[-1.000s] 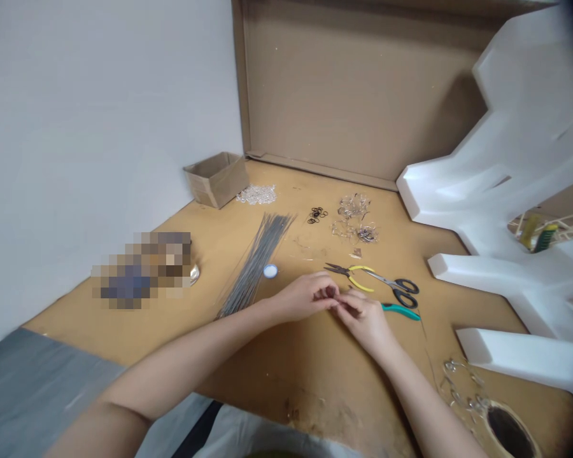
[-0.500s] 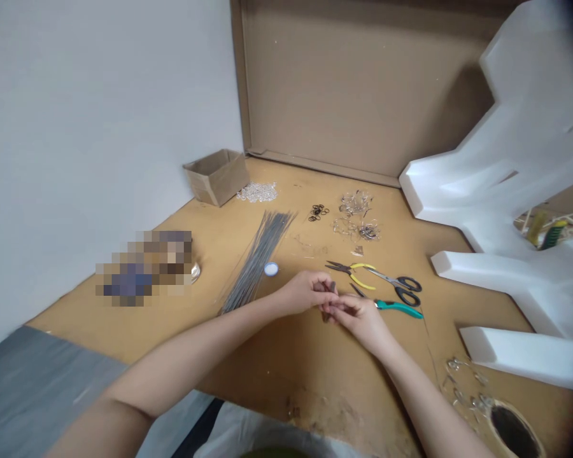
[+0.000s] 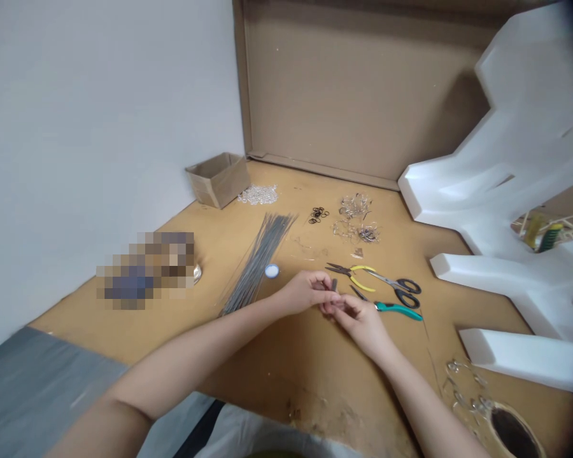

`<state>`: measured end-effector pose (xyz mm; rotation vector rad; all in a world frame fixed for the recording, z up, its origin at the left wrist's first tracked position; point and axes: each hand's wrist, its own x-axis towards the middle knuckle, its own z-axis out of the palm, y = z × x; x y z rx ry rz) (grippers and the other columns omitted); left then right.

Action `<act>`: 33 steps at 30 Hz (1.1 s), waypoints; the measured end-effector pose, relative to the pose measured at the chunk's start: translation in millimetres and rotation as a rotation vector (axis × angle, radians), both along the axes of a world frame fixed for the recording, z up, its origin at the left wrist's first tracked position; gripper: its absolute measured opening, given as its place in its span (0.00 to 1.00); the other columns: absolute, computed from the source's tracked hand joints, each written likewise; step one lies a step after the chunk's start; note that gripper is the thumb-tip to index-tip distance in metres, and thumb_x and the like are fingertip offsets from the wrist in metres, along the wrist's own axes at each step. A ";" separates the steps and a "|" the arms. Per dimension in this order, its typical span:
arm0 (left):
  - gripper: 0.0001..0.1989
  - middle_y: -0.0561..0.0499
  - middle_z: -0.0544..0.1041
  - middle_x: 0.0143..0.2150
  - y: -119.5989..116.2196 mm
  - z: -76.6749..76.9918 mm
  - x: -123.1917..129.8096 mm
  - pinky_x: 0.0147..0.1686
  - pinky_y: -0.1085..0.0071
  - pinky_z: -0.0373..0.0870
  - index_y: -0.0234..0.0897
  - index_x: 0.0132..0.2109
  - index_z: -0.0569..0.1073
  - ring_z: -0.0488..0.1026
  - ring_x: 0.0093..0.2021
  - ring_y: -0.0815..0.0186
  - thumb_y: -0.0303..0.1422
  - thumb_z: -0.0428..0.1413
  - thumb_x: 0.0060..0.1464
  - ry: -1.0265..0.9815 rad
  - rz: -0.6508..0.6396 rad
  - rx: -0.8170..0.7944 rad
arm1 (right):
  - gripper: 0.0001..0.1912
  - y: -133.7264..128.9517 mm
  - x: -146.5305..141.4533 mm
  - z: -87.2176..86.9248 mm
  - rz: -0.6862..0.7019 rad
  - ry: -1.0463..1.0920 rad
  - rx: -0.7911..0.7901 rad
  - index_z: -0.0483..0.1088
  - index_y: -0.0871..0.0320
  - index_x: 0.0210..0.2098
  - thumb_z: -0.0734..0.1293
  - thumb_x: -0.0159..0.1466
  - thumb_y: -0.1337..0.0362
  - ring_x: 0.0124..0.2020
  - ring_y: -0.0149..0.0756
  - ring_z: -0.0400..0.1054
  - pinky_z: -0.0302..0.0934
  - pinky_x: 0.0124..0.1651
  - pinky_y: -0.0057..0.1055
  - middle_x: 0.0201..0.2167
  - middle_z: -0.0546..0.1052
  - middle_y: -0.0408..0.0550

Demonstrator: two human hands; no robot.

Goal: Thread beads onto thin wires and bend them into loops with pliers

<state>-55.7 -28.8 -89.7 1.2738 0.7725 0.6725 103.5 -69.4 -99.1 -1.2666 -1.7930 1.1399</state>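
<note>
Both hands meet above the middle of the table, fingertips touching. My left hand [image 3: 306, 294] is closed, its thumb and fingers pinched on a small dark piece [image 3: 334, 284] whose upper end pokes out. My right hand [image 3: 361, 317] is closed too, fingertips pressed against the left ones; what it grips is hidden. Just right of the hands lie yellow-handled pliers [image 3: 351, 273], black-handled scissors [image 3: 395, 286] and teal-handled pliers [image 3: 398, 310]. A bundle of thin grey wires [image 3: 259, 261] and a small blue-rimmed white disc [image 3: 272, 271] are to the left.
Behind the hands lie black rings [image 3: 318, 215], tangled wire pieces [image 3: 363, 222], clear beads [image 3: 258, 194] and an open cardboard box [image 3: 218, 181]. White foam [image 3: 487, 270] juts in from the right. A round hole [image 3: 513, 432] and bent wire bits are at the lower right.
The dark piece between the fingers shows less: its lower end, visible before below the fingertips, is now hidden. Both hands have stayed in nearly the same place.
</note>
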 end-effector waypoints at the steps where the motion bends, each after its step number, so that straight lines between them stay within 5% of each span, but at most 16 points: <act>1: 0.14 0.54 0.71 0.19 0.3 0.5 -0.2 0.26 0.74 0.66 0.32 0.29 0.66 0.70 0.22 0.71 0.38 0.59 0.41 -0.018 0.000 -0.037 | 0.07 -0.8 -1.0 1.9 0.014 0.064 -0.069 0.68 0.57 0.29 0.62 0.58 0.62 0.25 0.30 0.66 0.60 0.28 0.26 0.24 0.73 0.44; 19: 0.13 0.55 0.69 0.19 -1.5 -4.7 0.5 0.22 0.78 0.63 0.31 0.29 0.68 0.67 0.20 0.74 0.38 0.58 0.45 -0.001 0.192 0.037 | 0.14 1.6 -2.4 -0.5 -0.100 0.459 -0.383 0.69 0.59 0.30 0.69 0.52 0.55 0.27 0.32 0.70 0.63 0.37 0.31 0.26 0.76 0.45; 33: 0.13 0.53 0.72 0.21 -2.9 -3.2 5.3 0.24 0.77 0.65 0.31 0.30 0.68 0.69 0.22 0.73 0.38 0.57 0.45 -0.089 0.246 0.007 | 0.11 2.8 -1.3 -7.4 -0.166 0.594 -0.414 0.69 0.60 0.29 0.68 0.54 0.58 0.22 0.27 0.63 0.58 0.26 0.25 0.25 0.73 0.45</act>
